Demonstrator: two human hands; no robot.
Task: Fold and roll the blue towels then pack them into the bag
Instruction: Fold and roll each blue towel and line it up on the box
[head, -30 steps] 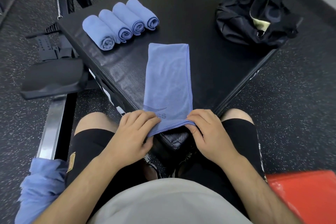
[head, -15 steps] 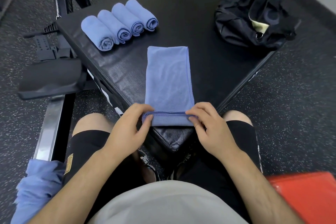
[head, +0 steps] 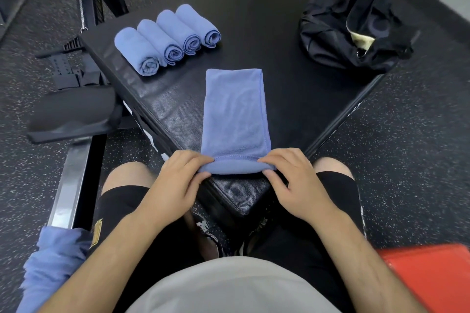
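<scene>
A blue towel [head: 235, 112], folded into a long strip, lies on the black padded box [head: 279, 33] and points away from me. Its near end is turned over into a small roll at the box's corner. My left hand [head: 178, 180] pinches the roll's left end, and my right hand [head: 292, 180] pinches its right end. Several finished blue rolls [head: 167, 38] lie side by side at the box's far left. The black bag [head: 353, 23] sits at the far right of the box with its top open.
More loose blue towel cloth [head: 53, 264] hangs by my left thigh. A black padded bench part [head: 73, 112] and a metal rail [head: 73, 183] stand to the left. A red object [head: 432, 277] is at the lower right. Speckled rubber flooring surrounds the box.
Both hands have turned the towel's near end over and rolled it forward. The flat strip is shorter, and the printed logo is now hidden inside the roll.
</scene>
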